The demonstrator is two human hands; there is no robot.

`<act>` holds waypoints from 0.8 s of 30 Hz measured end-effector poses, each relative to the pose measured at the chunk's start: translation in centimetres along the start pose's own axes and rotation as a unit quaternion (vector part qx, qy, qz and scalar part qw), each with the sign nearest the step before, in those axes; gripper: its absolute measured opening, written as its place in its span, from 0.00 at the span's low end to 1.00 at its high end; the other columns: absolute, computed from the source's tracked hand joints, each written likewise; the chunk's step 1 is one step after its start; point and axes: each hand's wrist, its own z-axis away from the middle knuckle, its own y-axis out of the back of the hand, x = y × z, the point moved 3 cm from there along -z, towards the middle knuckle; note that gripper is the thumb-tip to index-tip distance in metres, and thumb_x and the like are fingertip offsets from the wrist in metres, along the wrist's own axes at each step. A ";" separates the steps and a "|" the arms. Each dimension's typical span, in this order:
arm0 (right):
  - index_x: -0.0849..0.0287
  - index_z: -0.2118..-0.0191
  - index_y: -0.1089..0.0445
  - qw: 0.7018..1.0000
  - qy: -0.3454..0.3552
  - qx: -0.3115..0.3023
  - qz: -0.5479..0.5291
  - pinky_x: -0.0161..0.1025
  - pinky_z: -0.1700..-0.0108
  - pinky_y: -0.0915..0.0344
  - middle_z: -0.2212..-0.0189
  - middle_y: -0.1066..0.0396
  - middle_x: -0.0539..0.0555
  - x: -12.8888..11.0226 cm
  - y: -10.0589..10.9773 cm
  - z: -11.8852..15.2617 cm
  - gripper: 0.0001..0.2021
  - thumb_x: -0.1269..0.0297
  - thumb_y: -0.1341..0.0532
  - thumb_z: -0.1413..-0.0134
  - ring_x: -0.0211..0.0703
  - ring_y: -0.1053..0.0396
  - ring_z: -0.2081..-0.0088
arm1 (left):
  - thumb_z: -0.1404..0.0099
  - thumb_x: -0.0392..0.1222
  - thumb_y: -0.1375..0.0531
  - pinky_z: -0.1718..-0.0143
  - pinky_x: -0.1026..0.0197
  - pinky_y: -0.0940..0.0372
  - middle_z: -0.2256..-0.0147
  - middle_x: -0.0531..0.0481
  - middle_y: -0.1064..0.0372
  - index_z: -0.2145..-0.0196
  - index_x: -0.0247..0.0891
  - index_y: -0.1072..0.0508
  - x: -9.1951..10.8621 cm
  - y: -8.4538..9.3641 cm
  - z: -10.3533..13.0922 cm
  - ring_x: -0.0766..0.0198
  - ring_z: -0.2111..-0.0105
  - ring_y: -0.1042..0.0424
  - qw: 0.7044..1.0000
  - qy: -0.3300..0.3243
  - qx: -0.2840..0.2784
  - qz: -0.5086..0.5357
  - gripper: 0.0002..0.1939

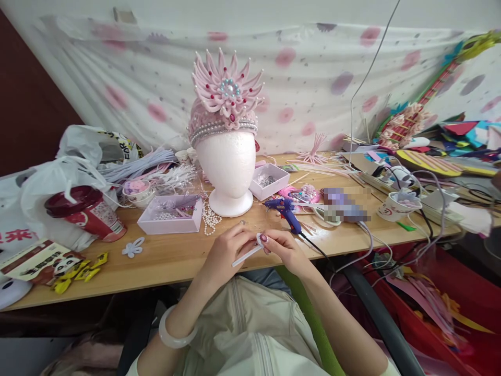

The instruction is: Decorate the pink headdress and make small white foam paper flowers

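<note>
My left hand (231, 245) and my right hand (282, 247) meet at the front edge of the table. Both are closed on a white pipe cleaner (247, 255), whose upper end is curled into a loop between my fingertips. Its straight end points down to the left, below my left fingers. A white flower of bent pipe cleaner (133, 248) lies on the table to the left. Beyond my hands stands a white foam head (227, 162) wearing a pink crown (228, 91) with pearls and red gems. Close to my right hand is a blue glue gun (285, 210).
White boxes of beads (171, 215) and small silver pieces (270, 180) flank the foam head. A red lidded cup (88, 214) and yellow wrapped sweets (80, 271) are at left. Right are a paper bowl (398, 206), several cables and a string instrument (418, 109). The wooden table (176, 261) runs across.
</note>
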 end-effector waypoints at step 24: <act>0.58 0.75 0.48 0.972 0.068 0.078 0.210 0.36 0.69 0.51 0.77 0.46 0.47 -0.4 -0.5 -0.1 0.18 0.60 0.49 0.32 0.36 0.48 0.73 | 0.64 0.41 0.24 0.69 0.70 0.28 0.73 0.50 0.21 0.77 0.33 0.22 -0.7 -1.9 0.6 0.69 0.73 0.24 0.713 0.412 0.197 0.532 0.16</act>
